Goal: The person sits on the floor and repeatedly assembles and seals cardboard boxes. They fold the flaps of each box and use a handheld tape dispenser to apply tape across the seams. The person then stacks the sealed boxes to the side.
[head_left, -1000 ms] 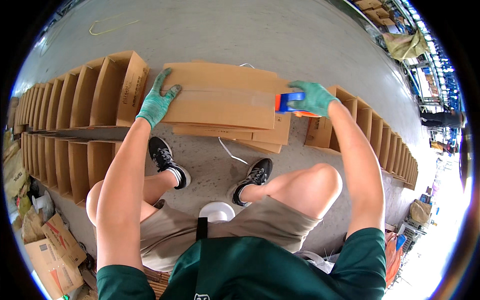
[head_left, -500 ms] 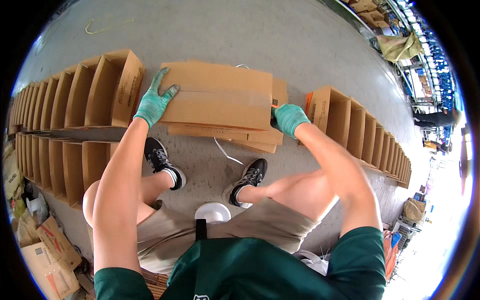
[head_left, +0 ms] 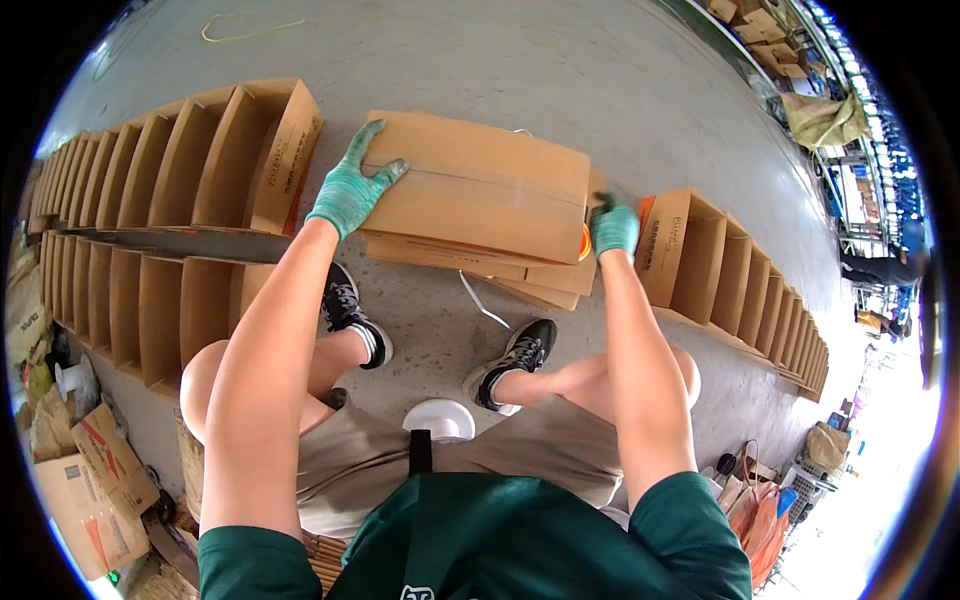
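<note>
A closed cardboard box [head_left: 480, 190] lies on flat cardboard pieces [head_left: 535, 284] on the floor in front of me. Clear tape shows along the right part of its top seam. My left hand [head_left: 352, 190], in a green glove with dark fingertips, rests spread on the box's left end, thumb on top. At the right end, my gloved right hand [head_left: 613, 225] is closed beside an orange-ringed roll of tape [head_left: 585, 242], apparently gripping it. The roll is mostly hidden behind the box end and hand. A white strap [head_left: 482, 300] sticks out from the pile toward my feet.
Rows of open-topped cardboard boxes stand to the left [head_left: 225, 160] and right [head_left: 690, 250]. My shoes [head_left: 515, 360] are just in front of the pile. Folded cartons [head_left: 90, 510] lie lower left, an orange bag [head_left: 757, 520] lower right. A person [head_left: 880, 268] is far right.
The box and both hands appear further right in the picture as the view shifts. My right hand has turned upright at the box's right end, and the orange ring shows more plainly.
</note>
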The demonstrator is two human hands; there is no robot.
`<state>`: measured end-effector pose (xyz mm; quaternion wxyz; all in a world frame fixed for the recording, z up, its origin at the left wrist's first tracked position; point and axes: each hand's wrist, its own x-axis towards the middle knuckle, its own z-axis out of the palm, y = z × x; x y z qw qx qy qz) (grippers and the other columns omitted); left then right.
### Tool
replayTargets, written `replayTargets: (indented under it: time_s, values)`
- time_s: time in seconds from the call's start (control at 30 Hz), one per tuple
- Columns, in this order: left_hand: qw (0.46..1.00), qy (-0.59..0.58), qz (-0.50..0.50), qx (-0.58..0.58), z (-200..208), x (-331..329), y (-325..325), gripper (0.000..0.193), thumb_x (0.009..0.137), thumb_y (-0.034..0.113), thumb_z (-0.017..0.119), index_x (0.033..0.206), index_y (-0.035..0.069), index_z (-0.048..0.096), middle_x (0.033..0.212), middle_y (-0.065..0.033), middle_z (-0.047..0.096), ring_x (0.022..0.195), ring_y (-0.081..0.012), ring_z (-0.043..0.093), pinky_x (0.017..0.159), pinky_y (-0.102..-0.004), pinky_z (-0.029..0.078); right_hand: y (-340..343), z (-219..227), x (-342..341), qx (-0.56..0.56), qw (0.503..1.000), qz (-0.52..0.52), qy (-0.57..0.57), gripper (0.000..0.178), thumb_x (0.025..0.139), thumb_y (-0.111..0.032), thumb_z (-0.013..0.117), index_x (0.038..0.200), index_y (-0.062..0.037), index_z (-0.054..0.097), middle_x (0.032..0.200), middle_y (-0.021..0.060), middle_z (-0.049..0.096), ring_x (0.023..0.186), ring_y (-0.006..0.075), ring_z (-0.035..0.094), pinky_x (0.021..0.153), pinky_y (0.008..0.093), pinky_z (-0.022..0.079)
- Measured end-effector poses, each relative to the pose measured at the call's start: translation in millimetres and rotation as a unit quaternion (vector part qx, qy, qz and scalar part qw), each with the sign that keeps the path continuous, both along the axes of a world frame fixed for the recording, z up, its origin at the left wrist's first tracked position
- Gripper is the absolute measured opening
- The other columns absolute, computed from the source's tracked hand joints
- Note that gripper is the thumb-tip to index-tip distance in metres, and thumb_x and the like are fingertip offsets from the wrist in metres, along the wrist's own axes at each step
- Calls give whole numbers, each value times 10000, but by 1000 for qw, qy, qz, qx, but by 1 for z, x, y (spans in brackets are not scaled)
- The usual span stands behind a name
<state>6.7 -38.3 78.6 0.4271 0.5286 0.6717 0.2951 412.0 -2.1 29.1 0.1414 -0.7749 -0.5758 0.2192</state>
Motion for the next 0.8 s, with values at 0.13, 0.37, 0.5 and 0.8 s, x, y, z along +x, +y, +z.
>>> replayTargets:
  time_s: [0.13,0.37,0.5,0.8]
  values:
    - [999,-13,-2,34,-6,9,4,746,875,385,753,1504,248,376,1450,-133,512,1301,-264,510,1094,-358,399,10,78,-78,277,957,57,72,287,876,-132,573,1136,-54,668,1095,174,640,978,328,626,867,407,519]
    - [995,2,-44,88,-26,9,10,616,983,357,607,1530,276,336,1452,-182,507,1311,-324,518,1099,-401,394,2,61,-208,205,916,320,-132,557,991,-410,463,1469,-124,435,1534,166,387,1436,418,303,1198,537,218]
    - [998,3,9,65,-42,6,7,513,1052,346,461,1530,211,335,1428,-231,512,1291,-368,522,1071,-427,407,8,52,-127,174,924,274,-204,582,994,-428,458,1493,-135,397,1559,160,350,1459,417,262,1198,545,208]
    - [968,74,-18,-238,-9,-3,12,817,999,663,245,1409,-3,480,1406,-246,527,1332,-383,470,1117,-441,338,-1,41,-33,-81,847,-152,503,687,986,-583,465,1469,-96,426,1452,140,483,1336,283,449,1114,413,377]
